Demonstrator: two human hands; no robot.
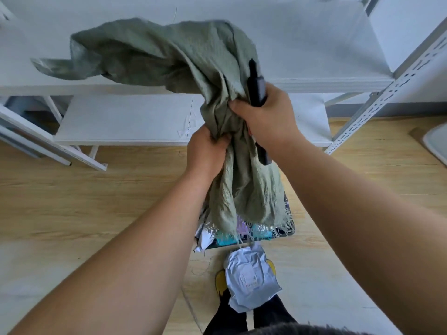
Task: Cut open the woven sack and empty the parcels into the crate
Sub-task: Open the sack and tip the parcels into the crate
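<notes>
Head view, looking down: both hands bunch the green woven sack [169, 56] at its middle, held up above the crate [289, 232]. Left hand [205, 148] grips the gathered cloth, fingers curled tight into the folds. Right hand [268, 117], just above it, clutches sack and a dark cutter [256, 93] together, the tool's ends sticking out either side of the fist. Frayed sack mouth dangles into the crate, where teal and silvery parcels [242, 234] show. One grey parcel [250, 276] lies outside, just nearer than the crate, on a shoe; its label print is too small to read.
</notes>
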